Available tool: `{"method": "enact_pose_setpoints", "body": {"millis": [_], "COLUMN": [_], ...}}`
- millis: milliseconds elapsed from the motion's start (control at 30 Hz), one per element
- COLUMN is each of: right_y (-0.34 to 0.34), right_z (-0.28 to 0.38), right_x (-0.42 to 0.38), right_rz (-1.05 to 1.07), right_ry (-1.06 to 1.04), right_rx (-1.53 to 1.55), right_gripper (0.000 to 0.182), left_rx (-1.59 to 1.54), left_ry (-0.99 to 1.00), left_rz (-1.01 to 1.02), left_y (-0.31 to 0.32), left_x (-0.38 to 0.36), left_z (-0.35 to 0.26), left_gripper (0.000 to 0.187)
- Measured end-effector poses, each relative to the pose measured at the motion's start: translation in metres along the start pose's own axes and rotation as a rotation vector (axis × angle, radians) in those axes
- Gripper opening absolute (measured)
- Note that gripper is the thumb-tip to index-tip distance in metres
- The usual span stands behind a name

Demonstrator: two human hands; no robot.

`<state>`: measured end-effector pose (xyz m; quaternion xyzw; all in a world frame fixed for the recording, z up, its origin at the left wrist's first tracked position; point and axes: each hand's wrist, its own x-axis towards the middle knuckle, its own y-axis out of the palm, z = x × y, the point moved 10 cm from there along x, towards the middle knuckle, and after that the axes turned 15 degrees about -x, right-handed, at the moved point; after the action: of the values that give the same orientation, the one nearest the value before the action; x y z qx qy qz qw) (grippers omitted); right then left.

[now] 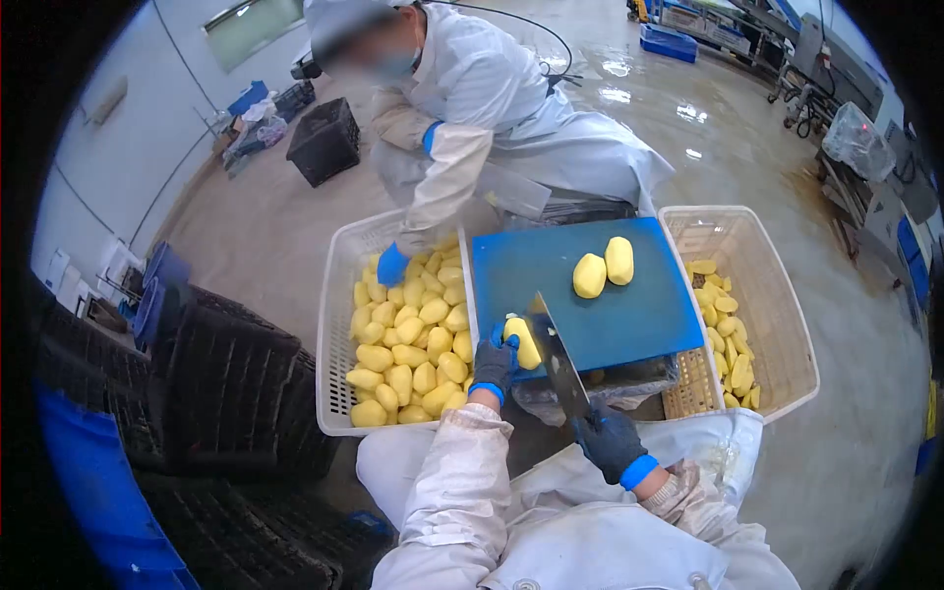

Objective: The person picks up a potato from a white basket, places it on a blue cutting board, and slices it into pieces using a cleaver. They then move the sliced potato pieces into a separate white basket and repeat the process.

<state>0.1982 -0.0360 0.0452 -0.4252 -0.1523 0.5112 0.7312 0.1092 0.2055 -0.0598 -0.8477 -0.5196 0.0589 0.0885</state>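
My left hand (497,364), in a dark glove with a blue cuff, grips a peeled potato (522,343) at the near left corner of the blue cutting board (619,320). In my gloved right hand (608,442) is the handle of a cleaver (559,364), its broad blade slanting up and left, right beside that potato. Two more peeled potatoes (590,276) lie together toward the far side of the board. Left of the board, whole peeled potatoes (408,334) fill a white crate (335,295). Cut potato pieces (728,339) lie in the white crate (792,295) on the right.
Across the board sits a co-worker (492,98) in white, one blue-gloved hand (391,265) in the left crate. Black crates (231,383) are stacked at my left. A black bin (324,141) stands behind on the wet floor (678,128). Metal machinery (836,69) lines the right.
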Motion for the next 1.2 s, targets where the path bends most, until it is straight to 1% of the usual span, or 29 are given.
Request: {"method": "enact_pose_setpoints", "body": {"millis": [33,67,133,200,267,333,367,433,567,600,633,667,733,767,800,867,900,933,1000,1033,1067,1100,1133,1167,1200], "right_y": [-0.003,-0.005,-0.001,0.002,0.0,0.005,0.009,0.014,0.0,-0.006,-0.016,-0.021,-0.02,-0.021,-0.012,0.032,0.022,0.025,0.019,0.017,0.015,0.011,0.005,-0.005,-0.01], "right_z": [0.007,0.013,0.014,0.017,0.02,0.016,0.015,0.02,0.046,0.045,0.046,0.048,0.042,0.039,0.03,-0.003,0.007,0.007,0.01,0.006,0.008,0.011,0.009,0.006,-0.001], "right_x": [0.003,0.005,0.008,0.012,0.013,0.024,0.03,0.043,0.046,0.041,0.038,0.035,0.037,0.037,0.043,0.064,0.06,0.05,0.043,0.036,0.022,0.008,-0.005,-0.019,-0.031], "right_rz": [-0.016,-0.033,0.0,0.032,0.048,0.069,0.08,0.086,0.049,0.039,-0.015,-0.057,-0.028,-0.017,-0.021,0.19,0.103,0.109,0.055,0.051,0.006,-0.041,-0.042,-0.044,-0.043], "right_ry": [-0.023,-0.045,-0.037,-0.03,-0.019,-0.03,-0.04,-0.034,-0.011,-0.013,-0.062,-0.106,-0.057,-0.017,-0.018,0.02,0.011,0.022,0.007,0.015,-0.056,-0.127,-0.121,-0.079,-0.037], "right_rx": [-0.032,-0.065,-0.067,-0.077,-0.19,-0.239,-0.283,-0.292,-0.281,-0.285,-0.269,-0.249,-0.273,-0.293,-0.29,-0.508,-0.493,-0.488,-0.433,-0.429,-0.388,-0.346,-0.34,-0.285,-0.228], "right_gripper": [0.031,0.032,0.032,0.033,0.033,0.033,0.032,0.033,0.033,0.033,0.033,0.033,0.034,0.035,0.035,0.034,0.03,0.03,0.033,0.033,0.032,0.031,0.031,0.028,0.025], "left_rx": [-0.067,-0.068,-0.22,-0.246,-0.272,-0.315,-0.318,-0.009,0.01,0.038,0.063,0.06,-0.329,-0.29,-0.288,0.019,0.015,-0.143,-0.459,-0.177,-0.172,-0.143,-0.116,-0.514,-0.506], "left_ry": [-0.04,-0.042,-0.092,-0.119,-0.151,-0.081,-0.089,-0.013,-0.055,0.033,0.122,0.121,0.085,0.082,0.087,0.031,0.038,-0.033,-0.158,-0.024,-0.029,0.072,0.175,0.02,0.015], "left_rz": [0.01,0.008,0.029,0.025,0.016,0.029,0.027,-0.035,-0.029,-0.108,-0.192,-0.193,-0.404,-0.391,-0.39,-0.193,-0.196,-0.189,-0.17,-0.177,-0.164,-0.151,-0.143,-0.084,-0.082], "left_y": [0.002,0.002,0.006,0.007,0.006,0.005,0.004,-0.01,-0.015,-0.024,-0.032,-0.032,-0.054,-0.051,-0.046,-0.019,-0.017,-0.014,-0.004,-0.009,-0.008,-0.01,-0.011,-0.002,-0.003], "left_x": [0.001,0.003,0.0,-0.002,-0.005,-0.007,-0.009,-0.017,-0.015,-0.021,-0.023,-0.027,-0.056,-0.064,-0.067,-0.061,-0.058,-0.063,-0.062,-0.055,-0.056,-0.057,-0.059,-0.056,-0.058], "left_z": [0.011,0.018,0.019,0.019,0.018,0.004,0.001,-0.036,-0.017,-0.025,-0.033,-0.03,-0.024,-0.033,-0.035,-0.039,-0.045,-0.039,-0.031,-0.028,-0.008,-0.014,-0.026,-0.011,-0.015], "left_gripper": [0.033,0.033,0.03,0.03,0.029,0.031,0.031,0.033,0.035,0.035,0.035,0.035,0.035,0.035,0.035,0.037,0.037,0.035,0.033,0.029,0.029,0.027,0.026,0.027,0.027]}}
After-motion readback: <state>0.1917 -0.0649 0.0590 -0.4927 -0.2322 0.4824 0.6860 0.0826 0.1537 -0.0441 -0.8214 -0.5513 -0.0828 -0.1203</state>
